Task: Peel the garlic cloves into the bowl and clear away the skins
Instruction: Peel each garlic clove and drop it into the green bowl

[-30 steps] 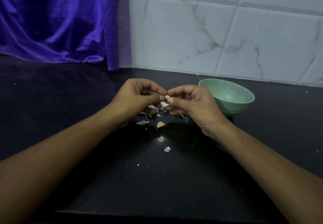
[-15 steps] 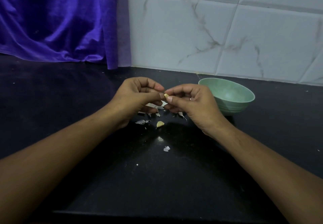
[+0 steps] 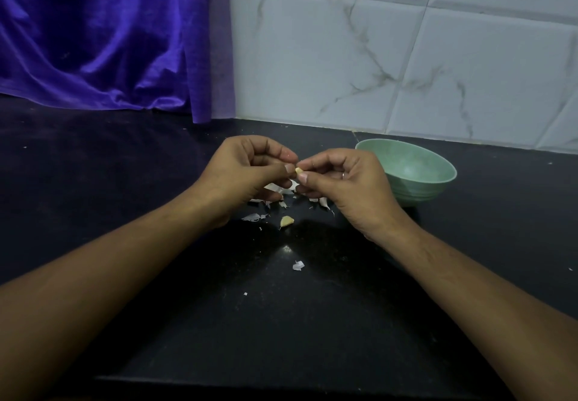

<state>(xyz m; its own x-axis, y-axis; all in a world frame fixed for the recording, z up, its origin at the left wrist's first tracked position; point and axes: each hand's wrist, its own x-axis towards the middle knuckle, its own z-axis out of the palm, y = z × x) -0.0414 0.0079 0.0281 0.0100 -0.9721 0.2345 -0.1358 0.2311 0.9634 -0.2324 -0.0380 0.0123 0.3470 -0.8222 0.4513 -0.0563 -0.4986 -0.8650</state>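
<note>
Garlic clove, small and pale yellow, is being pinched between the fingertips of both hands, above the dark counter. The left hand is curling its thumb and forefinger narrowly onto the clove's left end. The right hand is gripping the right end the same way. The remaining fingers of both hands are folding in underneath. A ring is showing on one right finger.

Directly below the fingers, white skins are lying scattered on the counter, some partly hidden by the hands. A second clove is lying just on the near side of the fingers, beside the skins. One more scrap is lying nearer the person.

The green bowl is standing upright just right of the right-hand fingers, behind the knuckles. Far beyond the fingers, a purple cloth is hanging beside a tiled wall.
</note>
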